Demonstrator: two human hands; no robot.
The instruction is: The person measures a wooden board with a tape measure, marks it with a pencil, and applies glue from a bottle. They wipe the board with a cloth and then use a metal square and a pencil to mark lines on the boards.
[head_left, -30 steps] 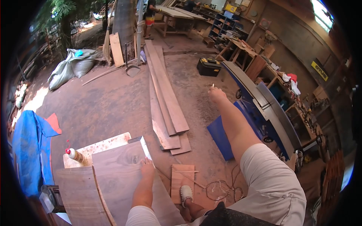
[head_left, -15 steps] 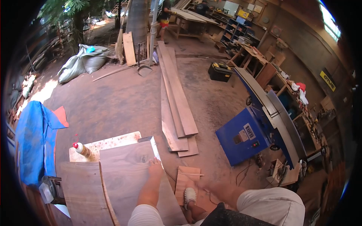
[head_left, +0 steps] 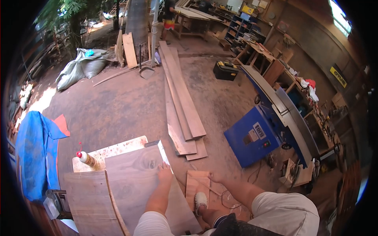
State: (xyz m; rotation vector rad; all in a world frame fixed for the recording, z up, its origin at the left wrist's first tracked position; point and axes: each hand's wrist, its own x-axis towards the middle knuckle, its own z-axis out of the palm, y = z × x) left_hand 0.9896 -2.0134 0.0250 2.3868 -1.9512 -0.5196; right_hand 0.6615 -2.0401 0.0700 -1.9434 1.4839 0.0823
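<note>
My left hand (head_left: 164,172) lies with fingers stretched out at the right edge of a wide brown wooden panel (head_left: 136,179). By its fingertips is the pale blade of a try square (head_left: 163,152), whose dark stock (head_left: 152,144) sits along the panel's far edge. My right hand (head_left: 214,177) is low beside the upper right corner of a small reddish board (head_left: 198,176) on the floor. Its fingers look curled; whether they grip the board or a thin piece is too small to see. A second brown panel (head_left: 88,196) lies to the left.
A glue bottle (head_left: 86,158) stands on a stained white board (head_left: 118,151). Long planks (head_left: 183,98) are stacked ahead. A blue jointer (head_left: 252,135) stands right, a black toolbox (head_left: 225,70) beyond it. A blue tarp (head_left: 37,149) hangs left. Another person (head_left: 168,19) stands at the back.
My right hand, blurred before, has moved to the small board's upper right corner. My left hand stays by the try square. The view has shifted slightly.
</note>
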